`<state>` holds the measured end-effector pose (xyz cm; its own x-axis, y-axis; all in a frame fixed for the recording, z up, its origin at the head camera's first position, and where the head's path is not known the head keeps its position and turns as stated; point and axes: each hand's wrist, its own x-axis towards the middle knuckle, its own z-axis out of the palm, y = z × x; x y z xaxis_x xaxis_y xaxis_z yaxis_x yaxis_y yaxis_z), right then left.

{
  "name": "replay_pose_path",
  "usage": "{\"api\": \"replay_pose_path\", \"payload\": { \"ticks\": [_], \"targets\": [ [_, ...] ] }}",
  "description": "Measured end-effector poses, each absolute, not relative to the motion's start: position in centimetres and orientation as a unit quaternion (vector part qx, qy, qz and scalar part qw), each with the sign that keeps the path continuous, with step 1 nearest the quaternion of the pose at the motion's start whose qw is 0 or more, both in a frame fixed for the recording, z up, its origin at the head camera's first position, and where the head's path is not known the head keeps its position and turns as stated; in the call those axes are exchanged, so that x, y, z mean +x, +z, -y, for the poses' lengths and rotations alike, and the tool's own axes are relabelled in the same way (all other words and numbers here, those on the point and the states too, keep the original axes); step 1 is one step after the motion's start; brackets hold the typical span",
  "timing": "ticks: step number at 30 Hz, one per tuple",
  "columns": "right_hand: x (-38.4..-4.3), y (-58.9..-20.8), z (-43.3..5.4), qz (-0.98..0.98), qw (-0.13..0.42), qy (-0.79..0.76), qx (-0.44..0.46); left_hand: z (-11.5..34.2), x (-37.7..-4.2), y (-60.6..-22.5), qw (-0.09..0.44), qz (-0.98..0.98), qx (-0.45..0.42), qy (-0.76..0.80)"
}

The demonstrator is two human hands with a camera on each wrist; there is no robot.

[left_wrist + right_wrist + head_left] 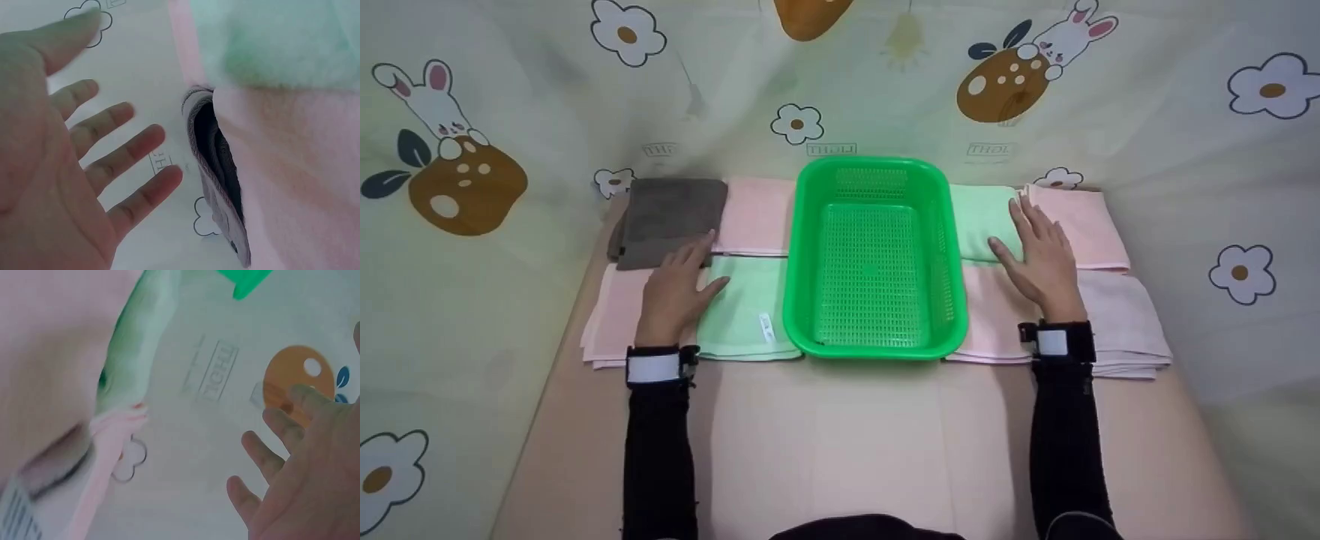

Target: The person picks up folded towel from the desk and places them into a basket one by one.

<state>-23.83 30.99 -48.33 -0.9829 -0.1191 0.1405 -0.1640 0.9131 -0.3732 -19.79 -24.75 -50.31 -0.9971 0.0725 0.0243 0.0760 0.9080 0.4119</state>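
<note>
holding nothing, fingers spread: left hand (671, 295) by dark grey folded cloth (675, 214), far row left; right hand (1044, 264) by mint-green folded cloth (981, 217), far row right. likely soft, light; best pinched at folds.

Black sleeves (658, 457), white-patched black wristbands (660, 367)

From the head we looked forward and down over the left hand (673, 298) and right hand (1044, 271); from each wrist, closely along that hand, all sharing the printed curtain (720, 82) beyond.
</note>
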Motion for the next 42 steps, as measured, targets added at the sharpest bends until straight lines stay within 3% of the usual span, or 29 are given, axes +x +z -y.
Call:
{"api": "replay_pose_path", "payload": {
  "ticks": [11,19,34,42],
  "targets": [
    [-23.1,-48.1,-25.8,0.967,0.024,0.219,0.128,25.1,-19.2,-50.4,-0.096,0.944,0.007,-0.315],
    [-23.2,-49.2,-23.6,0.958,-0.013,0.272,0.093,23.9,-19.3,-51.2,-0.081,0.946,0.071,-0.304],
    [-23.4,-49.6,-22.7,0.964,-0.036,0.258,0.057,22.1,-19.5,-52.1,-0.067,0.967,0.074,-0.233],
    [-23.4,-49.7,-22.7,0.961,-0.034,0.266,0.061,22.7,-20.0,-52.7,-0.12,0.963,0.048,-0.237]
  ]
}}
